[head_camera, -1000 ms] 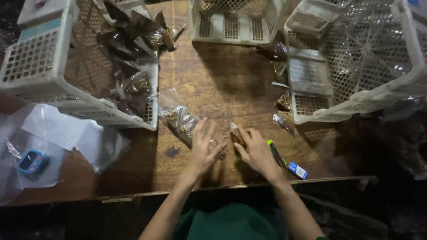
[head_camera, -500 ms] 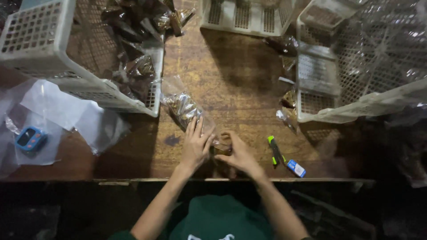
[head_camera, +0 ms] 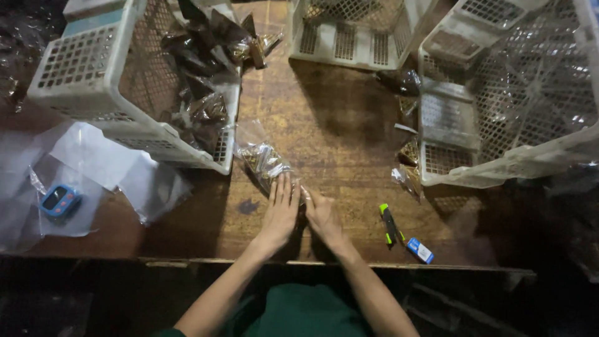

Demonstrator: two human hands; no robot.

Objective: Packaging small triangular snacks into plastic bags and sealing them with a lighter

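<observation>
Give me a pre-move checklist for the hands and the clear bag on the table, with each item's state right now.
1. Left hand lies flat on the clear bag: ok.
2. Right hand is beside the left, at the bag's near end: ok.
3. Bag rests fully on the wooden table, away from the edge: ok.
4. Bag's near end sealed or open: cannot tell, the hands cover it.
5. Green-capped pen lies apart from the right hand, clear of it: ok.
6. White basket on the left touches the bag: cannot tell.
</observation>
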